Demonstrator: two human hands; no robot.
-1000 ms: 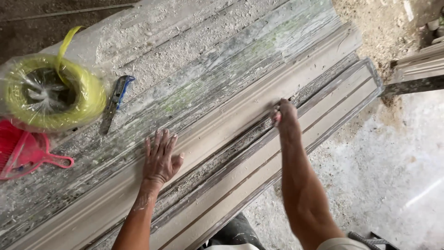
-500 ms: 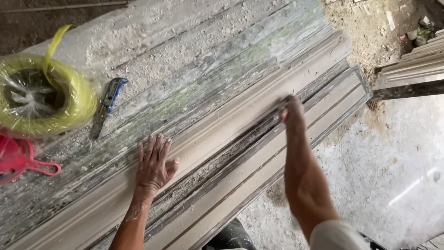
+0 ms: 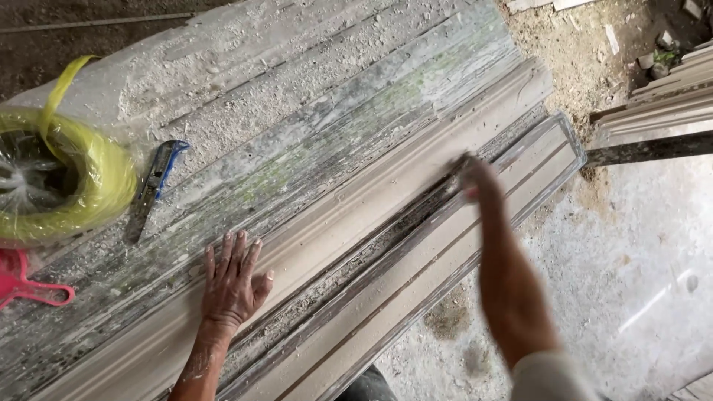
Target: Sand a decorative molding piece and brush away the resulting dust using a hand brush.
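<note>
My left hand (image 3: 232, 286) lies flat, fingers spread, on a long pale moulded cornice strip (image 3: 386, 193) that runs diagonally across a dusty workbench. My right hand (image 3: 475, 178) is blurred by motion and reaches to the groove between that strip and a second moulded strip (image 3: 520, 186) nearer me; its fingertips touch the groove. I cannot make out anything held in it. A dark gap filled with debris (image 3: 349, 267) separates the two strips.
A coil of yellow cord in clear plastic (image 3: 52, 186) sits at the left, with a blue-handled utility knife (image 3: 156, 182) beside it and a red plastic object (image 3: 22, 286) below. More moulded strips (image 3: 661, 104) lie at the upper right. Dusty concrete floor (image 3: 631, 282) is on the right.
My right hand has slid further along the groove toward the far end of the strips. My left hand stays pressed flat on the strip. The view has shifted slightly.
</note>
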